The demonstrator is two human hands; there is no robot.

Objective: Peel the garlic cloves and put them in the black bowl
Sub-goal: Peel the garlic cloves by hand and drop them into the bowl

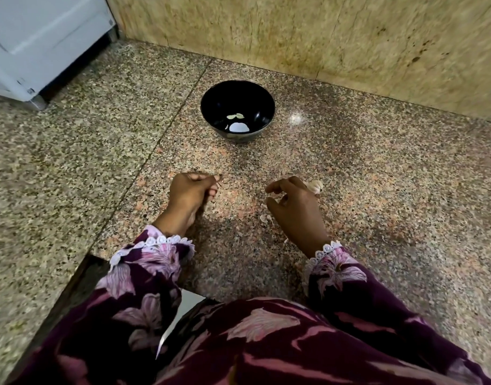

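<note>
Open granite counter (pixel 364 173) lies between my hands and the black bowl (pixel 238 110), which sits near the back wall (pixel 322 31) holding two peeled cloves (pixel 235 116). My left hand (pixel 187 194) is curled, pinching a scrap of skin. My right hand (pixel 293 204) hangs loosely curled and empty, the garlic bulb (pixel 315 186) just beside it.

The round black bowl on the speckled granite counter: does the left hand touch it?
Apart. The head view shows bare counter between the black bowl and the left hand.
</note>
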